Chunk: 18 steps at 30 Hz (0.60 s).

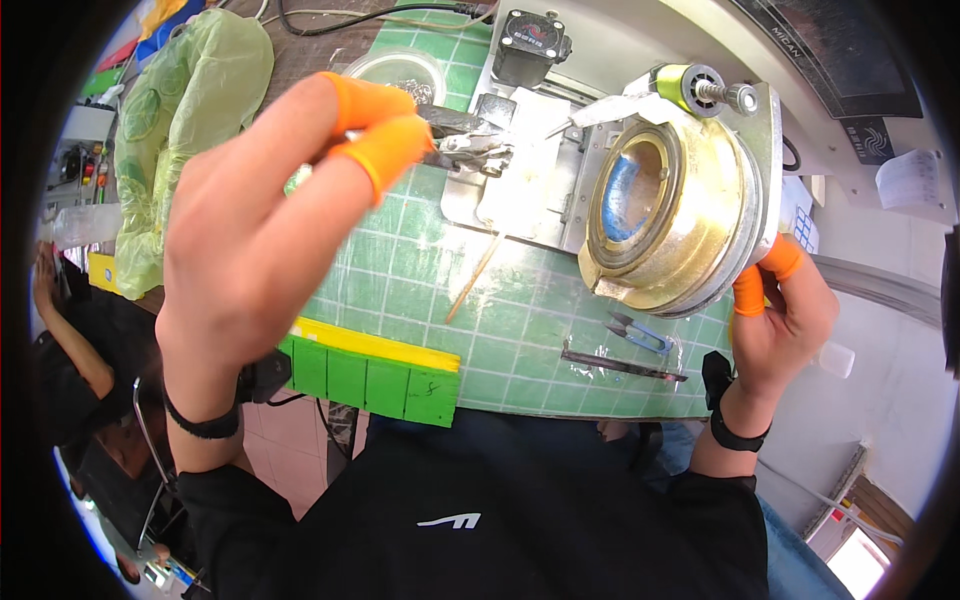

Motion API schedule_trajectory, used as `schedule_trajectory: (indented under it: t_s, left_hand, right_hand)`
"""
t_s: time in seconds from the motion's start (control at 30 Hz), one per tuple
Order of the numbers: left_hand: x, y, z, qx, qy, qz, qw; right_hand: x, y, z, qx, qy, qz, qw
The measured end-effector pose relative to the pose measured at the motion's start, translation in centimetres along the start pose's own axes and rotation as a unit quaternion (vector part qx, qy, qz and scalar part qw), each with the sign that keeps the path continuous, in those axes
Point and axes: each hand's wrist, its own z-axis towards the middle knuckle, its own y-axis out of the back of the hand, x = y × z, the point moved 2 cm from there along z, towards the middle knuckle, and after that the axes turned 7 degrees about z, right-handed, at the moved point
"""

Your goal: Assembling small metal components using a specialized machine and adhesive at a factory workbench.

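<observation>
My left hand (250, 210), with orange finger cots on thumb and forefinger, is pinched closed at the dark end of a small metal clamp (478, 150). What lies between those fingertips is hidden. My right hand (785, 315), also in orange finger cots, is closed behind the lower right rim of a large brass-coloured drum (705, 220). I cannot make out what its fingers grip there. The drum is ringed, with blue inside its opening, and stands against an upright metal plate (768, 160). A white pad (530, 170) lies beside the clamp, on the machine's base.
A green gridded mat (400, 270) covers the table. On it lie a thin wooden stick (475, 278), blue-handled snips (640, 333) and a dark strip (625, 366). A round clear dish (400, 70) sits behind my left hand. A green and yellow strip (375, 375) edges the front.
</observation>
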Motion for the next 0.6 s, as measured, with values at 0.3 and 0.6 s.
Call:
schedule_trajectory:
  t_s: [0.3, 0.6]
  left_hand:
    - [1.4, -2.6, -0.5, 0.016, 0.035, 0.070, 0.997]
    - [1.0, -1.1, -0.9, -0.064, 0.061, 0.057, 0.994]
  right_hand:
    - [-0.2, -0.5, -0.1, 0.023, 0.018, -0.063, 0.998]
    - [0.4, 0.4, -0.6, -0.027, 0.013, -0.062, 0.998]
